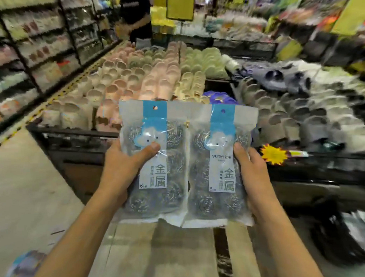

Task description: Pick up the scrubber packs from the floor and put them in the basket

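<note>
Head view: my left hand (pixel 121 169) and right hand (pixel 253 173) each pinch one clear plastic pack of steel-wool scrubbers, left pack (pixel 153 158) and right pack (pixel 220 163), chest-high, edges overlapping. No basket visible. Risk: slick film slipping under the thumbs.

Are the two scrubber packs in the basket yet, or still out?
Out. The left hand grips the left scrubber pack and the right hand grips the right scrubber pack, both held up; no basket shows.
</note>
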Available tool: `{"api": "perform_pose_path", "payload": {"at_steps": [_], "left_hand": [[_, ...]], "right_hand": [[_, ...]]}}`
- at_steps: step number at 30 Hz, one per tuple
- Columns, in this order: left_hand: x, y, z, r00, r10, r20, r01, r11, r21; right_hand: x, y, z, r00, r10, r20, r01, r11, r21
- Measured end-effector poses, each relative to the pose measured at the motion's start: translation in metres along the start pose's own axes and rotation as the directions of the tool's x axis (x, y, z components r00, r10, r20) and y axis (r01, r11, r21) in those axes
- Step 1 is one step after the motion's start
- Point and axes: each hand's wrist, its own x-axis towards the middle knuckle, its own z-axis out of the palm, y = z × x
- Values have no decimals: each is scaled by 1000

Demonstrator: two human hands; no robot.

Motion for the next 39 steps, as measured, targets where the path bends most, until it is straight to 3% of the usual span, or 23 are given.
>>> {"api": "perform_pose_path", "payload": {"at_steps": [4, 7, 11, 15, 19, 28, 32, 39], "left_hand": [[-14, -18, 158, 959, -44, 279, 43, 999, 9], [-36, -29, 265, 875, -77, 477, 76, 997, 22], [-77, -47, 388, 707, -116, 697, 123, 992, 41], [-121, -69, 490, 500, -171, 849, 186, 979, 88], [-154, -87, 577, 339, -190, 921, 211, 970, 122], [-202, -104, 762, 68, -161, 985, 177, 973, 147], [-241, -116, 832, -9, -163, 987, 144, 976, 163], [-328, -140, 950, -97, -205, 974, 119, 969, 216]], "right_hand": [[-6, 2, -155, 966, 14, -259, -3, 999, 44], [-28, -1, -250, 881, 9, -472, 13, 999, 45], [-68, 5, -349, 699, 36, -714, -16, 999, 35], [-105, 11, -423, 522, 84, -849, -32, 996, 79], [-113, 10, -481, 385, 109, -916, -63, 994, 92], [-91, 16, -608, 129, 119, -985, -43, 993, 114], [-96, 21, -663, 22, 126, -992, -20, 992, 126], [-111, 34, -788, -40, 165, -986, -6, 986, 165]]}}
